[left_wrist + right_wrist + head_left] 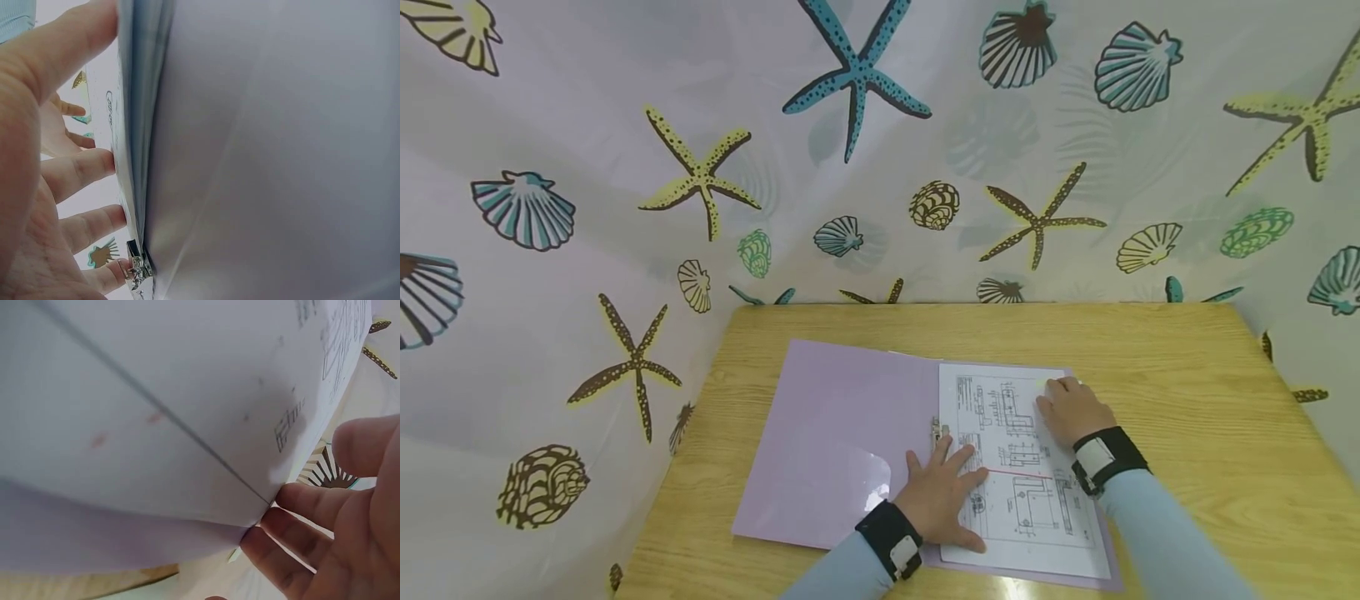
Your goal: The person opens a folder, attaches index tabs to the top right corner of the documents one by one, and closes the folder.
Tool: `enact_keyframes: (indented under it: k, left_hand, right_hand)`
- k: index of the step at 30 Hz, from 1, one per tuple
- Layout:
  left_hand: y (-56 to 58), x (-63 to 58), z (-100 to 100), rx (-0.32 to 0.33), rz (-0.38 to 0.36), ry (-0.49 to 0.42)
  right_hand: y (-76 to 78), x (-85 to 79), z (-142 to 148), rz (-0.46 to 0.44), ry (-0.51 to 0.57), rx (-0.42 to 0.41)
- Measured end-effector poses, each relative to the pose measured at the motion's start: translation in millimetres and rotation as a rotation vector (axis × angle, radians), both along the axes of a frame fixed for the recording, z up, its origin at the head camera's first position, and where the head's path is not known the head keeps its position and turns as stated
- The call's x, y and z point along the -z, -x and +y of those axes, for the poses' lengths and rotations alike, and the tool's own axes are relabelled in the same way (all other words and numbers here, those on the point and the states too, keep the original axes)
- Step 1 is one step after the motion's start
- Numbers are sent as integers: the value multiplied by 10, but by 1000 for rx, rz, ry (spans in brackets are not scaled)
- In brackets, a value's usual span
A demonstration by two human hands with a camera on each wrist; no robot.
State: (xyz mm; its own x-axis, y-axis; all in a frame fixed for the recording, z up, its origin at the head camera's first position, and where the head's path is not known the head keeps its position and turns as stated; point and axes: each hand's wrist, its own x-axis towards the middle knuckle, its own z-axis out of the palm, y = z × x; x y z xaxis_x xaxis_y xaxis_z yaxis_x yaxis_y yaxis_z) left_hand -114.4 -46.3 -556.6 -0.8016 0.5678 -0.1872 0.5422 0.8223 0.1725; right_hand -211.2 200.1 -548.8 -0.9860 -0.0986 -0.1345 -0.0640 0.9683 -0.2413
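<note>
A lilac folder (pixel 831 437) lies opened flat on the wooden table, its left cover bare and glossy. On its right half is a stack of white sheets (pixel 1037 557), the top one printed with technical drawings and crossed by a thin red line. My left hand (pixel 936 498) rests with spread fingers on the stack's left edge, just below a metal clip (pixel 936 430) at the fold. In the left wrist view, a fingertip is right at that clip (pixel 139 270). At the upper right edge of the sheets, my right hand (pixel 1072 410) touches paper and folder edge with its fingertips (pixel 290 497).
The wooden table (pixel 1210 417) extends left, right and behind the folder. A pale curtain (pixel 910 133) with starfish and shell prints hangs along the back and both sides. Each wrist wears a black strap (pixel 1111 458) with a small device.
</note>
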Motion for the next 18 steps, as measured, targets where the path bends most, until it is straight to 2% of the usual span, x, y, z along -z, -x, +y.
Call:
enact_keyframes:
  k: [9, 15, 18]
  left_hand:
    - [3, 21, 1, 1, 20, -3]
    - [-7, -5, 3, 3, 13, -5]
    - [-9, -13, 8, 1, 8, -7]
  right_hand:
    - [-9, 2, -100, 1, -28, 30]
    - [4, -26, -97, -40, -25, 40]
    - [0, -37, -112, -20, -45, 45]
